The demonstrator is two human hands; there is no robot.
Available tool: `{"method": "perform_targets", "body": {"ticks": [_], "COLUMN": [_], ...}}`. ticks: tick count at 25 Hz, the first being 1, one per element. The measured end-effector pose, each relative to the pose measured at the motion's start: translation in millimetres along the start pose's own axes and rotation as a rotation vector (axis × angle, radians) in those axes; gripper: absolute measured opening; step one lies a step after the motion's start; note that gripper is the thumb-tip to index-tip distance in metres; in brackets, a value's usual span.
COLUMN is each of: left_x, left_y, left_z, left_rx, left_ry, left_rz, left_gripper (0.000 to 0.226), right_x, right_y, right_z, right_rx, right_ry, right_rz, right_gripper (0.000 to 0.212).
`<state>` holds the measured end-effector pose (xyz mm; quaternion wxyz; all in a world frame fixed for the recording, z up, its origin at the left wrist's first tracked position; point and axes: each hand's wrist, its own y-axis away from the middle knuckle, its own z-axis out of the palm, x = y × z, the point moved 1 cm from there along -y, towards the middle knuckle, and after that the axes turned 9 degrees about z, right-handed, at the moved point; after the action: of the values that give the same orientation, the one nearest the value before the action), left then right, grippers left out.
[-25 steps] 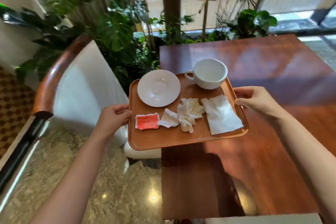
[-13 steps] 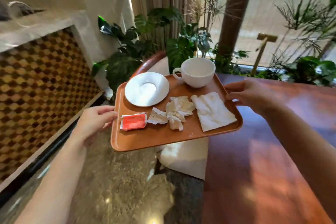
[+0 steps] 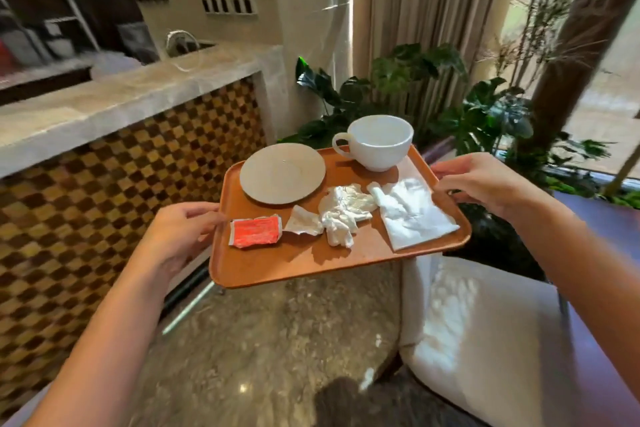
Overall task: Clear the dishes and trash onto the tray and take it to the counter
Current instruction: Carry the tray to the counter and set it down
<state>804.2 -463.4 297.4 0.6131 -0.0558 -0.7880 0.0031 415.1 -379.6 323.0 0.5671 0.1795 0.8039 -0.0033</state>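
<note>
Head view: both hands, left hand [image 3: 180, 232] and right hand [image 3: 485, 184], hold the tray [image 3: 304, 263] above a shiny stone floor [image 3: 270, 350], near a counter [image 3: 138, 94].

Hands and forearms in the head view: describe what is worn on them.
Nothing is worn. The left hand and right hand are bare, with no gloves, rings, watch or bracelets showing. Both forearms are uncovered up to the frame edge, with no sleeve in view.

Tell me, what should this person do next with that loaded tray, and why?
Probably carry the tray forward and left toward the stone counter. Both the left hand and right hand grip its edges in mid-air, the cup, saucer and trash are already aboard, and the counter top looks free.
</note>
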Motion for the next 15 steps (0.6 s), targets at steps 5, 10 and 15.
{"method": "perform_targets", "body": {"ticks": [5, 10, 15], "left_x": [-16, -28, -37], "left_y": [-69, -156, -255], "left_z": [-47, -71, -93], "left_rx": [0.098, 0.174, 0.233], "left_ry": [-0.030, -0.049, -0.077], "left_rz": [-0.013, -0.018, -0.016], "left_gripper": [0.032, 0.026, 0.017], "right_x": [-47, -84, -135], "right_y": [-85, -196, -309], "right_z": [54, 95, 134], "right_rx": [-0.070, -0.120, -0.147], "right_ry": [0.047, 0.079, 0.128], "right_rz": [-0.012, 0.000, -0.017], "right_gripper": [0.036, 0.030, 0.031]}}
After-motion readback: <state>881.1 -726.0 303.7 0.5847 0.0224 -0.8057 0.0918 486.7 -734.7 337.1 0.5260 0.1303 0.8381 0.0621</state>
